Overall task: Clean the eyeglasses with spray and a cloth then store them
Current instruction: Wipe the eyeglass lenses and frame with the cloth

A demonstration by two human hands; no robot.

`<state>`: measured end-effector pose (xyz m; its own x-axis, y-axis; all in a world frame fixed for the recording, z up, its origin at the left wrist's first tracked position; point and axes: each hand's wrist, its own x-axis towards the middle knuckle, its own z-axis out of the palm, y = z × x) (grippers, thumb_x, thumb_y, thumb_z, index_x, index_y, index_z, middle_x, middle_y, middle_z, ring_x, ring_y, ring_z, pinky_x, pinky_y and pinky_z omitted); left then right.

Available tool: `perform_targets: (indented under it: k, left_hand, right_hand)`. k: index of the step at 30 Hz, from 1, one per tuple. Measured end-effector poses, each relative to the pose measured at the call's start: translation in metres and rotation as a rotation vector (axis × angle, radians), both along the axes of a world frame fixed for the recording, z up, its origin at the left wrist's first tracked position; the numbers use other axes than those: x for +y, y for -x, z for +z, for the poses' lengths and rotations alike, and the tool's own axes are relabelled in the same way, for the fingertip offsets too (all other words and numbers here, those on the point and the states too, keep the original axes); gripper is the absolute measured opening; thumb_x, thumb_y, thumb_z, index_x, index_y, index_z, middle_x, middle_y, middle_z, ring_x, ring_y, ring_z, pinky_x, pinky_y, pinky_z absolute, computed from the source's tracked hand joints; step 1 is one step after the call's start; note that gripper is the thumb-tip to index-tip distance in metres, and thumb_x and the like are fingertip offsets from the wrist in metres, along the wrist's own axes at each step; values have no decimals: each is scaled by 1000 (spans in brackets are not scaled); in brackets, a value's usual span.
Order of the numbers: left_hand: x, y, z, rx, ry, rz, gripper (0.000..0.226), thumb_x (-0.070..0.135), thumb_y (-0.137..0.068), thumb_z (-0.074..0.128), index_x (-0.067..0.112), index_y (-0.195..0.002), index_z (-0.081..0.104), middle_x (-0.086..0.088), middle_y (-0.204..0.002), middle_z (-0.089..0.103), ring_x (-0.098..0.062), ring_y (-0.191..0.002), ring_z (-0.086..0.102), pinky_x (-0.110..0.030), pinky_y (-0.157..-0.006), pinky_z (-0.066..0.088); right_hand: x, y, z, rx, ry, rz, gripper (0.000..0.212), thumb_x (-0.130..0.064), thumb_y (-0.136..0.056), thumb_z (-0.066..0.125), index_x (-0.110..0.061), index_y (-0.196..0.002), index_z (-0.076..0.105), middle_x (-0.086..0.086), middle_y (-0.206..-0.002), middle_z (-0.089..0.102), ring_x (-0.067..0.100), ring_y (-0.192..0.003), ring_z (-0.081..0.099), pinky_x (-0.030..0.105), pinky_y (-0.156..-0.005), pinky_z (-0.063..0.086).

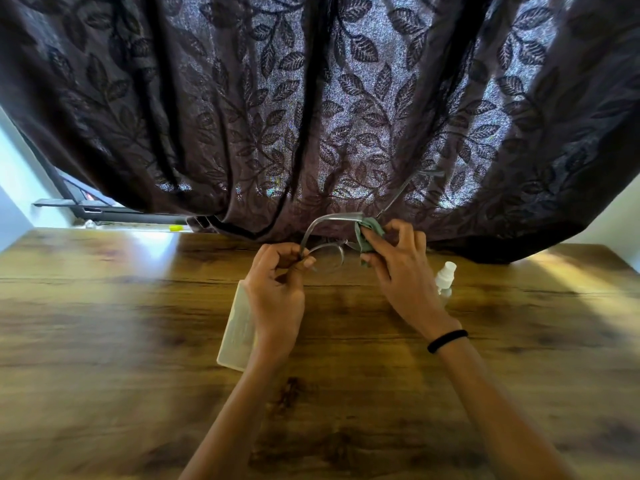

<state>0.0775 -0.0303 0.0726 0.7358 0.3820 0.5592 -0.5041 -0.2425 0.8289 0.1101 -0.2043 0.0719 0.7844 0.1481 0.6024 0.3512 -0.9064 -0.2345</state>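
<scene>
Clear-framed eyeglasses [327,258] are held above the wooden table [104,323], their temples open and pointing away from me. My left hand [277,289] pinches the frame at its left corner. My right hand [398,268] presses a small green cloth [370,233] around the right lens, which the cloth hides. A small white spray bottle [445,277] stands on the table just right of my right wrist. A pale translucent glasses case [237,327] lies flat under my left wrist, partly covered by it.
A dark brown curtain with a leaf pattern [311,116] hangs along the table's far edge, right behind the glasses. A dark metal frame [104,213] and a small yellow-green thing [175,228] show at the far left. A black band is on my right wrist.
</scene>
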Motion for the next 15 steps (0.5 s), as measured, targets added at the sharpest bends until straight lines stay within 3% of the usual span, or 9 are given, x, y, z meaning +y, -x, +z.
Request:
perform_targets:
  k: [6, 10, 15]
  left_hand:
    - [-2, 1, 1, -8, 30, 2, 47, -5, -74, 69, 39, -79, 53, 0, -79, 62, -10, -70, 61, -14, -58, 49]
    - [-3, 2, 1, -2, 33, 7, 46, -6, -72, 70, 37, -79, 54, 2, -80, 62, -3, -72, 61, -10, -61, 48]
    - [-5, 3, 0, 15, 39, 26, 36, -7, -71, 70, 26, -79, 58, -4, -80, 64, -3, -76, 60, -6, -64, 44]
  right_hand:
    - [-2, 3, -1, -102, 27, -63, 33, -14, -80, 66, -9, -112, 60, 12, -109, 51, 22, -92, 38, 34, -66, 48]
    - [1, 3, -2, -135, -113, -55, 20, 2, -72, 70, -4, -91, 69, 13, -95, 58, 27, -84, 51, 25, -59, 43]
    - [6, 5, -7, -153, -286, -9, 18, 12, -68, 68, 0, -81, 69, 14, -88, 59, 26, -81, 54, 26, -60, 48]
